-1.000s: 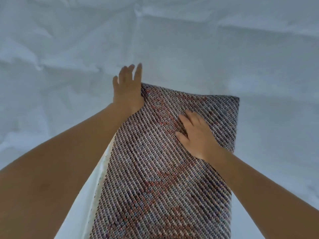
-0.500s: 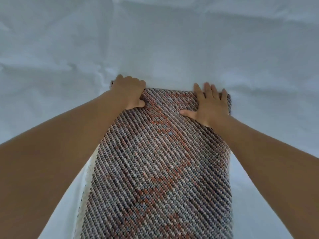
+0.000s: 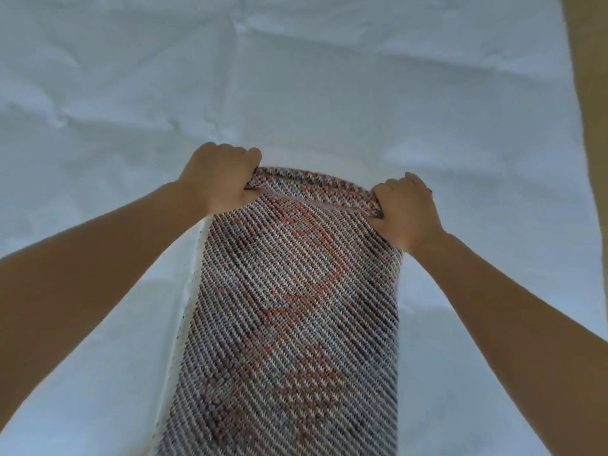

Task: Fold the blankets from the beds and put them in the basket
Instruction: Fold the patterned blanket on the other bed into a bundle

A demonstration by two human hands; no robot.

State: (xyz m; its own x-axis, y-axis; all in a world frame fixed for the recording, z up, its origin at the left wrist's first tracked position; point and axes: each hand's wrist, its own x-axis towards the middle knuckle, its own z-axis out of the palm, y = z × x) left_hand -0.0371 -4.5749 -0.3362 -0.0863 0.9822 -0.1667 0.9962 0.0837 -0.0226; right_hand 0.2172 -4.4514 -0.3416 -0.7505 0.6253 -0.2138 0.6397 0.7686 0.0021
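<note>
A woven blanket (image 3: 289, 317) in grey, white and orange lies as a long folded strip on the white bed sheet (image 3: 296, 93), running from the bottom of the view to the middle. My left hand (image 3: 220, 181) grips its far left corner with curled fingers. My right hand (image 3: 406, 209) grips the far right corner the same way. The far edge is lifted off the sheet and curls toward me between the two hands. A white underside shows along the blanket's left edge. No basket is in view.
The wrinkled white sheet spreads around the blanket on all sides. A tan strip (image 3: 589, 93), perhaps floor or wall, runs down the far right beyond the bed's edge.
Both hands went from pressing on the blanket's far end to gripping its far corners. The far edge has risen off the sheet and begun to curl back.
</note>
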